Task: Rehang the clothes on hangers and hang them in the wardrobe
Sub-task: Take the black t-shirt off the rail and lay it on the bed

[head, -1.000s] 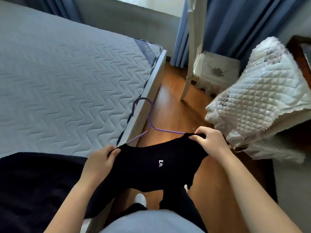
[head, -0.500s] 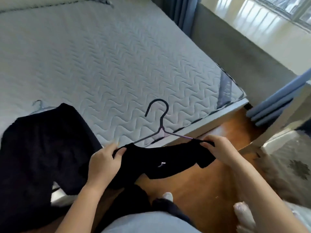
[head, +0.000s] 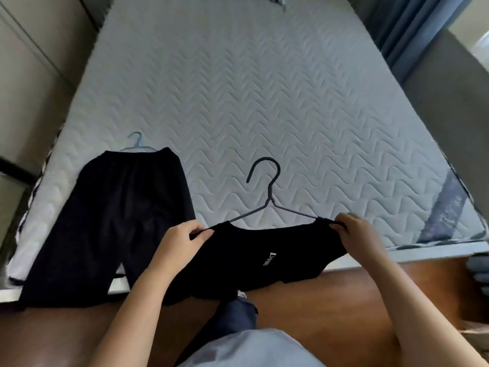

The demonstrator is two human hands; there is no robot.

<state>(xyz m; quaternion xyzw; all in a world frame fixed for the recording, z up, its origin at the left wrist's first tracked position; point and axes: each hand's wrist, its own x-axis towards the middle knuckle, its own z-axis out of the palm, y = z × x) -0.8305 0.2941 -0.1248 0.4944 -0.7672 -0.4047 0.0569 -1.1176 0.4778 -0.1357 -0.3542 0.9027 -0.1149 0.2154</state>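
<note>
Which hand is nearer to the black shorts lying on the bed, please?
Left. The left hand pinches the top just right of the shorts; the right hand holds its other shoulder, farther right beyond the hanger.

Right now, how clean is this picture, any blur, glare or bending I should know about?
Head view: wide-angle bending curves the sides of the grey quilted mattress; head view edges smear, worst at far left; a bright patch burns out at top right; the black top with white lettering and the black elastic-waisted trousers lose fold detail, while the thin dark wire hanger looks crisp.
</note>
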